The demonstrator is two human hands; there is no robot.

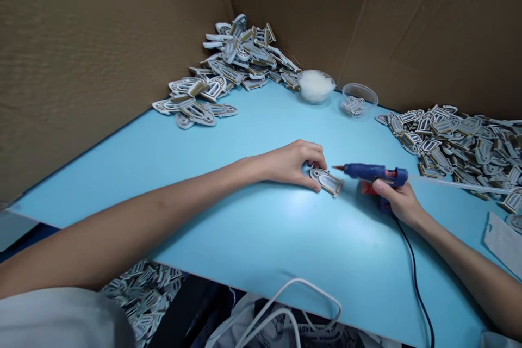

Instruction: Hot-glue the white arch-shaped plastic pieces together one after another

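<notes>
My left hand grips the rounded end of a small arched window-shaped piece, white with brown edging, at the middle of the light blue table. Wrapped round the handle of a blue glue gun is my right hand. The gun's nozzle points left, just above and beside the piece, apart from it by a small gap. A translucent glue stick sticks out of the gun's back, and a black cord runs down from its handle.
Piles of similar arched pieces lie at the back left and at the right. Two clear tubs, one with white contents and one with small pieces, stand by the cardboard wall. White cables loop over the front edge.
</notes>
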